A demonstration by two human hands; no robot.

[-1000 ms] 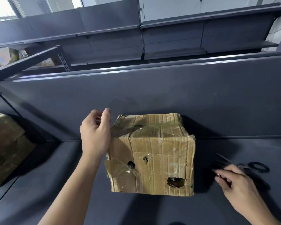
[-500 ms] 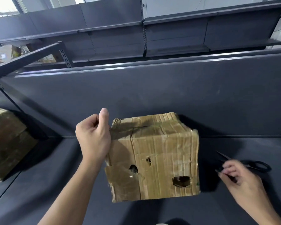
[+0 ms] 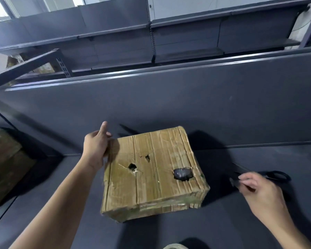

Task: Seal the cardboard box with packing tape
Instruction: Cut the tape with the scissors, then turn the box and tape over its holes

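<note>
A worn brown cardboard box [image 3: 154, 173], covered in old tape, lies tipped on the dark shelf surface [image 3: 223, 221]. The face that is turned up has two ragged holes. My left hand [image 3: 96, 148] grips the box's upper left edge, with the forefinger pointing up. To the right, black scissors [image 3: 275, 176] lie flat on the shelf. My right hand [image 3: 258, 193] rests over their blades, with its curled fingertips touching a dark part there. Whether it grips them is unclear. No roll of packing tape is in view.
A second brown carton [image 3: 5, 168] stands at the far left of the shelf. A dark back panel [image 3: 169, 105] rises right behind the box, with more dark shelving beyond it. A tan rounded thing [image 3: 172, 246] shows at the bottom edge.
The box has been tipped over away from me, so the holed side that faced me now faces up. My left hand stayed on its left edge. My right hand stayed by the scissors.
</note>
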